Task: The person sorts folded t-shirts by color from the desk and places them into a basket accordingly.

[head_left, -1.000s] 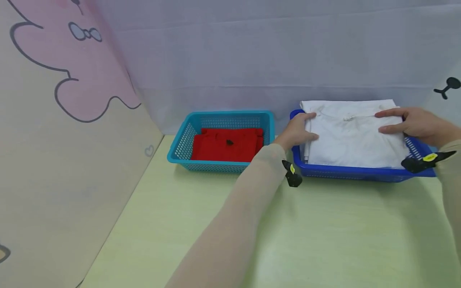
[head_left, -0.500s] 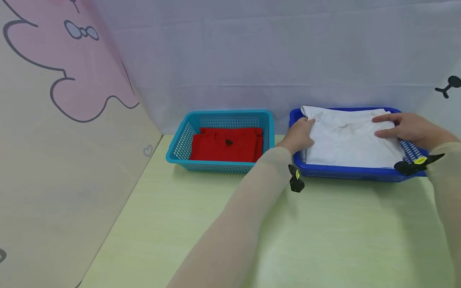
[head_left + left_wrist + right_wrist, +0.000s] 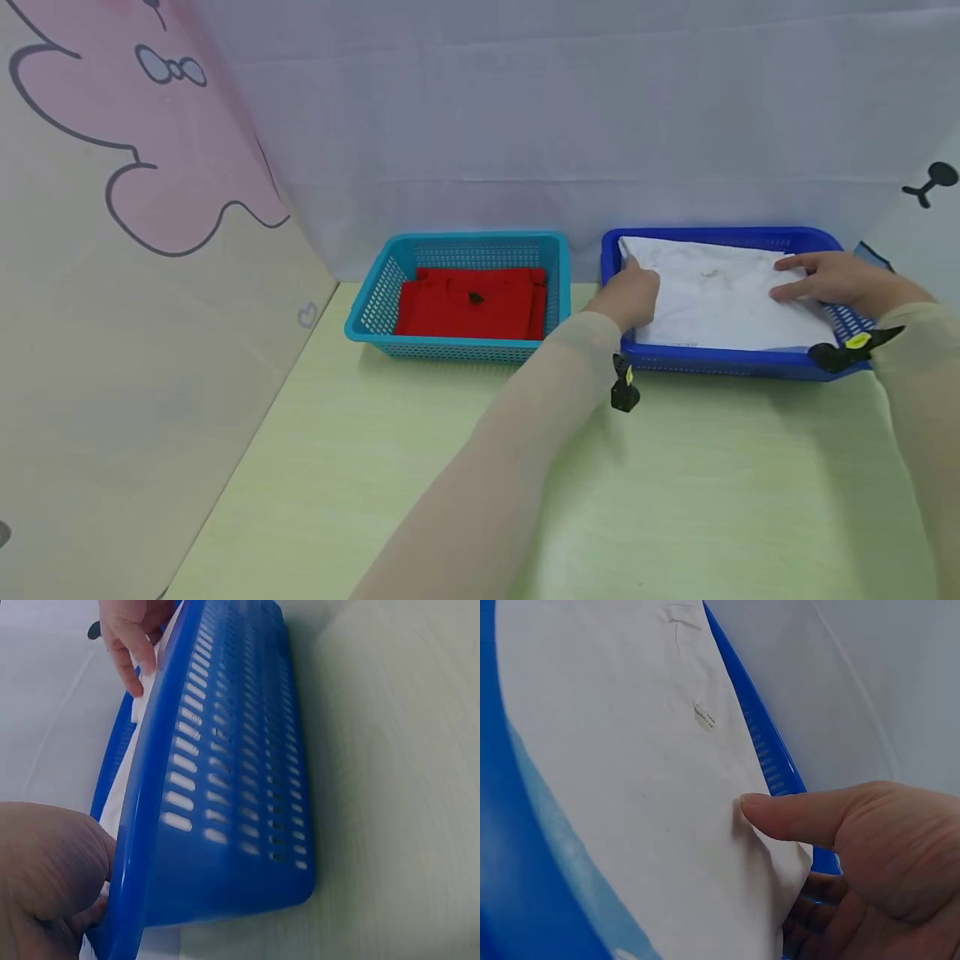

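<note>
A folded white shirt (image 3: 712,296) lies in a dark blue basket (image 3: 720,360) at the right of the head view. My left hand (image 3: 630,293) holds the shirt's left edge, with its fingertips down between the cloth and the basket's left wall, partly hidden. In the left wrist view the left hand (image 3: 56,870) lies against the basket rim. My right hand (image 3: 840,279) grips the right edge. The right wrist view shows its thumb (image 3: 787,814) on top of the cloth and its other fingers beneath. A small label (image 3: 703,716) shows at the collar.
To the left stands a turquoise basket (image 3: 450,348) with folded red clothing (image 3: 480,304) inside. Both baskets stand on a pale green table (image 3: 720,483) against a light cloth backdrop (image 3: 562,108). A light blue strip (image 3: 570,847) runs along the shirt's front edge.
The white shirt has sunk lower into the blue basket, uncovering its back rim. Both hands have moved down with it, and the left hand has turned with its fingers now lower along the edge.
</note>
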Tool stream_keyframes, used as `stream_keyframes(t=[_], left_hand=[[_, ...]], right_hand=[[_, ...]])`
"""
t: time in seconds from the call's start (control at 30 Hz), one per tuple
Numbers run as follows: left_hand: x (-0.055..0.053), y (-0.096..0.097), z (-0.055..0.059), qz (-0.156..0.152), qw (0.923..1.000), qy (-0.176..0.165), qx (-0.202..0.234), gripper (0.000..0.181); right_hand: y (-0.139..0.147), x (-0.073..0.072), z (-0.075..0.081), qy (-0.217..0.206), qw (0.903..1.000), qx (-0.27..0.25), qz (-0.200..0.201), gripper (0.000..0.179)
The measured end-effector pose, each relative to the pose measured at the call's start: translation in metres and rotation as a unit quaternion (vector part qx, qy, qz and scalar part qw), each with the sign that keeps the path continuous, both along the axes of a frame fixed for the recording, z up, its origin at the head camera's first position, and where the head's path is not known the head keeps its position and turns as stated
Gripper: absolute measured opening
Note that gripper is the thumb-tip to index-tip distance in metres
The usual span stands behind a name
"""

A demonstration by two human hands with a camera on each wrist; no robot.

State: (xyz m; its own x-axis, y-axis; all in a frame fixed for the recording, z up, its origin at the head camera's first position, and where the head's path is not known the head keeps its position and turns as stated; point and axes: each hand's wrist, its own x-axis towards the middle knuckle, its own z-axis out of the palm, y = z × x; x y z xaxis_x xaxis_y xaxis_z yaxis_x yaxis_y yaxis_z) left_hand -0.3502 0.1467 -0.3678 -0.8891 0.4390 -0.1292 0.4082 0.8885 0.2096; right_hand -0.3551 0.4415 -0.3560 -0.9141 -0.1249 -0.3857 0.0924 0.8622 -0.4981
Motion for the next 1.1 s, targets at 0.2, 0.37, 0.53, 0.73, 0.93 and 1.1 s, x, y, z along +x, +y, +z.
stream_keyframes(t=[0.2, 0.37, 0.53, 0.73, 0.93, 1.1], left_hand=[[0.005, -0.003, 0.004, -0.021, 0.9988, 0.035, -0.027, 0.015], [0.010, -0.017, 0.020, -0.049, 0.9980, 0.033, -0.021, 0.029], [0.019, -0.036, 0.042, -0.068, 0.9967, 0.033, -0.030, 0.051], [0.036, -0.067, 0.057, -0.077, 0.9960, 0.039, -0.024, 0.058], [0.049, -0.110, 0.064, -0.073, 0.9947, 0.070, -0.017, 0.062], [0.059, -0.151, 0.066, -0.066, 0.9925, 0.103, 0.002, 0.065]], right_hand=[[-0.002, 0.005, -0.003, -0.021, 0.9997, 0.005, 0.009, 0.100], [-0.008, 0.014, 0.004, -0.002, 0.9997, 0.019, 0.015, 0.100], [-0.022, 0.027, 0.023, 0.054, 0.9977, 0.032, 0.027, 0.095], [-0.037, 0.048, 0.037, 0.118, 0.9912, 0.048, 0.037, 0.093], [-0.050, 0.070, 0.042, 0.180, 0.9815, 0.048, 0.042, 0.083], [-0.057, 0.086, 0.047, 0.213, 0.9746, 0.057, 0.037, 0.077]])
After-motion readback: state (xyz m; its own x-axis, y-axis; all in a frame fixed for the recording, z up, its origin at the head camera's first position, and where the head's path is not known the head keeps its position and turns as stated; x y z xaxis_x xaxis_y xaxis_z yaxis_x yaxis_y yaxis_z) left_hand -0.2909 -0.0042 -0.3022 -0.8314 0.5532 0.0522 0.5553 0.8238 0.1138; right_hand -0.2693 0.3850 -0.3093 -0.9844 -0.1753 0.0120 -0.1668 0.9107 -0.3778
